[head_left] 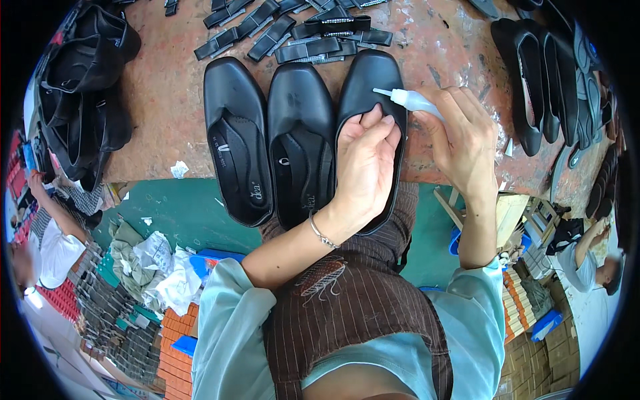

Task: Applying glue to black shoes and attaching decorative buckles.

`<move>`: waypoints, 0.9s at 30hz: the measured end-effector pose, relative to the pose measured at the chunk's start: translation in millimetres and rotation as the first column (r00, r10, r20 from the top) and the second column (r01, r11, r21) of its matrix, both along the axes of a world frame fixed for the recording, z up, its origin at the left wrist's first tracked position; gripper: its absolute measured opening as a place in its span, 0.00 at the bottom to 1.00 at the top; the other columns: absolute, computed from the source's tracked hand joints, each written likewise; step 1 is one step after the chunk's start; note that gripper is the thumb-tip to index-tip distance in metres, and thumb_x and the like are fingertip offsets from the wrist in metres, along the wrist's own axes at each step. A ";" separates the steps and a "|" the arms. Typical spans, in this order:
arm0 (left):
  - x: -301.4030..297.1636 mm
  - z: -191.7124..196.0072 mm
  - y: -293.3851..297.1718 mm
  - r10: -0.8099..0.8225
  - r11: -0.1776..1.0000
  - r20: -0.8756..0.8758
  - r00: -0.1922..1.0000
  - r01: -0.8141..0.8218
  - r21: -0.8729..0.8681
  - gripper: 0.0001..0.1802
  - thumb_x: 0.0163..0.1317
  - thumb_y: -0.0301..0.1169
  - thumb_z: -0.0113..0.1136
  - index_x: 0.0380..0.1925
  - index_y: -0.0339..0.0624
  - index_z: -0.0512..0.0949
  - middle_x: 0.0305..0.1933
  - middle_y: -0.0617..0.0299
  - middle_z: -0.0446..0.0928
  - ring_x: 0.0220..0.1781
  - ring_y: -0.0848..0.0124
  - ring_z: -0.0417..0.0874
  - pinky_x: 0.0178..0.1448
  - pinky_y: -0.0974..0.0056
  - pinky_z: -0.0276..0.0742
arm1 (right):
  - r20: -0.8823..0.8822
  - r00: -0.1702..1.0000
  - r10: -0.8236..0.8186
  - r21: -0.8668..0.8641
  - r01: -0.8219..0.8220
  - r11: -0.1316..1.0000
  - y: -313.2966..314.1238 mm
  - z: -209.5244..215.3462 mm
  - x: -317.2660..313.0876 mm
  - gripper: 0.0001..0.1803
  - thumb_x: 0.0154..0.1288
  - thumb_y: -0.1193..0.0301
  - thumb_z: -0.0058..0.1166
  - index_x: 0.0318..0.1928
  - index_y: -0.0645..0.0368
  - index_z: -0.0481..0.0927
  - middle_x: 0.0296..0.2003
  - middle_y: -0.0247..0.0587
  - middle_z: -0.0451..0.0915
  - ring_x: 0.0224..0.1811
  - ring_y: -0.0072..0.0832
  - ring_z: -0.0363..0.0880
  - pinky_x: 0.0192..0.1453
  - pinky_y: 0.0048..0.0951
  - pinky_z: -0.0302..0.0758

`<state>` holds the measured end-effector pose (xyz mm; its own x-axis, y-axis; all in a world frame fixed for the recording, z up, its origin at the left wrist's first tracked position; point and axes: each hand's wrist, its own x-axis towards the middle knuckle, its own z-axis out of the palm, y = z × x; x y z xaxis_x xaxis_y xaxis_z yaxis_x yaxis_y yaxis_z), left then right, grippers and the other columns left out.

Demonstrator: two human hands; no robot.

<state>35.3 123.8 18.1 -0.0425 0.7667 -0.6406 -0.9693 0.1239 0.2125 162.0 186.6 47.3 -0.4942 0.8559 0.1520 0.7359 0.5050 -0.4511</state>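
Note:
Three black flat shoes lie side by side at the table's near edge, toes pointing away: a left shoe (233, 93), a middle shoe (300, 100) and a right shoe (367, 70). My left hand (367, 160) rests over the right shoe's opening, palm up. Its fingers are curled at the edge of the upper, with the thumb pressed against them; part of the grip is hidden. In my right hand (463, 137) is a small white squeeze bottle (417, 101) with a thin nozzle. The nozzle points left, over the right shoe's toe.
Several black bows (307, 50) are scattered beyond the shoes on the worn table (453, 60). More black shoes stand at the left (87, 67) and right (527, 87). Below are plastic bags (167, 267) and a wooden stool (503, 220). Other people work at both sides.

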 end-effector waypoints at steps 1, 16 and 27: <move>0.2 -0.1 0.2 -0.002 1.000 0.001 1.000 0.002 0.000 0.08 0.63 0.16 0.50 0.39 0.40 0.71 0.46 0.62 0.77 0.52 0.73 0.76 0.61 0.66 0.69 | 0.000 1.000 0.000 0.002 0.000 1.000 0.3 0.8 -0.3 0.09 0.53 0.72 0.60 0.36 0.58 0.79 0.30 0.37 0.76 0.32 0.36 0.77 0.31 0.35 0.75; -0.8 1.7 2.2 -0.038 0.998 -0.024 0.999 0.037 -0.060 0.08 0.63 0.17 0.50 0.39 0.41 0.69 0.43 0.64 0.75 0.45 0.77 0.74 0.55 0.69 0.70 | 0.069 0.997 0.029 -0.014 -0.028 1.000 3.5 10.4 -2.8 0.09 0.53 0.73 0.59 0.37 0.58 0.78 0.29 0.37 0.75 0.31 0.37 0.76 0.29 0.35 0.73; -1.7 -0.1 -0.5 -0.022 0.998 -0.004 1.000 0.022 -0.059 0.08 0.63 0.17 0.50 0.38 0.41 0.68 0.43 0.62 0.75 0.46 0.75 0.74 0.56 0.67 0.70 | 0.079 0.997 0.007 -0.024 -0.005 1.000 1.7 11.2 6.1 0.10 0.51 0.74 0.60 0.36 0.58 0.78 0.28 0.39 0.75 0.30 0.38 0.75 0.31 0.35 0.73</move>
